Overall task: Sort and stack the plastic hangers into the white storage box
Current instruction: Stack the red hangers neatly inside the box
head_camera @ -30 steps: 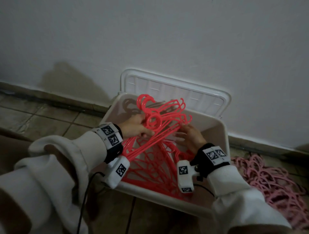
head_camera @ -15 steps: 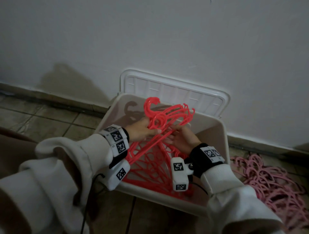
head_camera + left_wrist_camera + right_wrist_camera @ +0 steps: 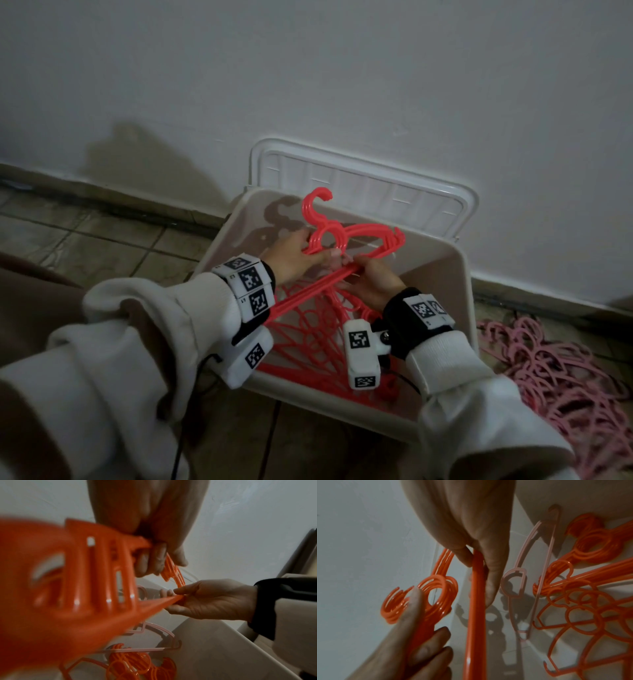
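Observation:
Both hands hold one bundle of red plastic hangers above the white storage box. My left hand grips the bundle just below the hooks, which point up toward the wall. My right hand pinches the bundle's lower bar between thumb and fingers. In the left wrist view the bundle is close and blurred, with the right hand at its bar. More red hangers lie loose in the box, and a pale pink hanger lies among them.
The box lid leans against the white wall behind the box. A heap of pink hangers lies on the tiled floor to the right. A cable runs along the floor in front of the box.
The bundle has risen and shifted right, its hooks now standing higher. My right hand moved left to the lower bar, so the two hands are close together.

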The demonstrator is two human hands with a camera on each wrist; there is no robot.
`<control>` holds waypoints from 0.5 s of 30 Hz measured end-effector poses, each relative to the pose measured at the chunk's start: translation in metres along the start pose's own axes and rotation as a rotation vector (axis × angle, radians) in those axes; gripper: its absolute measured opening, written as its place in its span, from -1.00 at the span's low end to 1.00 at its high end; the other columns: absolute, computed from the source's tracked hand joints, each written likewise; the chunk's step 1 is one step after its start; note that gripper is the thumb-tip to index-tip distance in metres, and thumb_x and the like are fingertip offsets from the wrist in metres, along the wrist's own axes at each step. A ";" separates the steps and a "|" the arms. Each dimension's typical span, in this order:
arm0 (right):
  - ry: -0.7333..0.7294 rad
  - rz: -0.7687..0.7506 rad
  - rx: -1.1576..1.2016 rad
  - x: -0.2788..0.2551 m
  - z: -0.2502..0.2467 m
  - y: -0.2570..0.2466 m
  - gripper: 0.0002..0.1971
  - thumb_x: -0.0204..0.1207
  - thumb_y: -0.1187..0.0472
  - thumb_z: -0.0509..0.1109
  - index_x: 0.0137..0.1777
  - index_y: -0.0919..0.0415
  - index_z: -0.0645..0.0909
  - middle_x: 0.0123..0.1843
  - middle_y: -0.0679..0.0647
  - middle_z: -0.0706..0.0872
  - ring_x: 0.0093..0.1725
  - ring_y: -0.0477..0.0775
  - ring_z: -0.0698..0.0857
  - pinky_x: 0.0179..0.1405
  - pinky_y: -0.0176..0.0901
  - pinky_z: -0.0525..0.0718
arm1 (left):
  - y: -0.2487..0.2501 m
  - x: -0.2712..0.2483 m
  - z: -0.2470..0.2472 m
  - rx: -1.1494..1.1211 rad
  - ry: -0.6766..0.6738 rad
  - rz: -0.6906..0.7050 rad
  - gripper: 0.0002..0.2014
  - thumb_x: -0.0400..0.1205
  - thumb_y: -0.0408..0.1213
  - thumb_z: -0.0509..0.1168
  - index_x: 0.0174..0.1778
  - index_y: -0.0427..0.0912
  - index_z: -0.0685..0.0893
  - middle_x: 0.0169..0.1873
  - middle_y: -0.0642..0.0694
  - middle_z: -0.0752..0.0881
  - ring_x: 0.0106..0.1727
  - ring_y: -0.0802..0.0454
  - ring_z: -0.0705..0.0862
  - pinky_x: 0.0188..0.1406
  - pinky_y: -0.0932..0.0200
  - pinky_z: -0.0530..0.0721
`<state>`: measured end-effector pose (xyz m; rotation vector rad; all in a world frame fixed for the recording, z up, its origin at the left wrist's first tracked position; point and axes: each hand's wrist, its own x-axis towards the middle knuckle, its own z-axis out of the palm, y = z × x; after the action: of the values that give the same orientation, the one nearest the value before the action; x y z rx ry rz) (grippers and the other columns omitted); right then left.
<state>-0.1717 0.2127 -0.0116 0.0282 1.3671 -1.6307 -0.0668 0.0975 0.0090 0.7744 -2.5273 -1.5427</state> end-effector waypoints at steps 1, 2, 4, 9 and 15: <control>-0.008 0.004 -0.011 0.000 0.000 0.001 -0.70 0.70 0.30 0.00 -0.24 0.25 0.44 -0.37 0.12 0.63 -0.25 0.07 0.61 -0.23 0.01 0.67 | 0.001 -0.001 0.001 -0.057 0.028 0.018 -0.30 0.31 0.42 0.25 0.22 0.01 0.62 0.07 0.00 0.75 0.15 0.01 0.68 0.29 -0.05 0.57; -0.028 0.009 -0.035 0.001 0.001 0.002 -0.73 0.71 0.27 0.00 -0.18 0.25 0.46 -0.29 0.14 0.63 -0.22 0.09 0.63 -0.28 -0.01 0.73 | 0.000 -0.001 0.000 -0.092 0.054 0.020 -0.25 0.31 0.45 0.20 0.30 0.04 0.58 0.18 -0.01 0.72 0.24 0.00 0.65 0.36 -0.11 0.53; -0.065 0.019 -0.095 0.003 -0.002 0.005 -0.82 0.70 0.22 0.07 -0.05 0.23 0.47 -0.19 0.16 0.63 -0.19 0.13 0.66 -0.36 -0.05 0.77 | 0.000 -0.002 -0.002 -0.118 0.088 0.035 -0.45 0.48 0.29 0.23 0.28 0.04 0.59 0.20 -0.03 0.71 0.25 0.00 0.65 0.38 -0.14 0.51; -0.100 0.057 -0.499 0.008 -0.018 0.003 -0.87 0.61 0.35 0.25 -0.01 0.10 0.43 -0.22 0.08 0.65 -0.28 0.00 0.66 -0.36 -0.14 0.66 | -0.004 -0.005 -0.014 -0.179 0.154 0.090 -0.67 0.65 -0.14 0.25 0.30 -0.16 0.60 0.12 -0.09 0.73 0.18 0.04 0.68 0.34 0.04 0.55; -0.162 0.158 -1.474 0.051 -0.033 0.017 -0.92 0.55 0.33 0.30 -0.17 0.25 0.59 -0.23 0.12 0.66 -0.29 0.01 0.60 -0.49 -0.39 0.57 | -0.026 -0.001 -0.019 -0.258 0.109 0.036 -0.74 0.65 -0.17 0.26 0.26 -0.04 0.57 0.15 0.00 0.69 0.21 0.10 0.63 0.25 0.13 0.55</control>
<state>-0.2050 0.2066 -0.0648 -0.8047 2.0369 -0.2006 -0.0500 0.0726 -0.0036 0.7496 -2.1969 -1.7184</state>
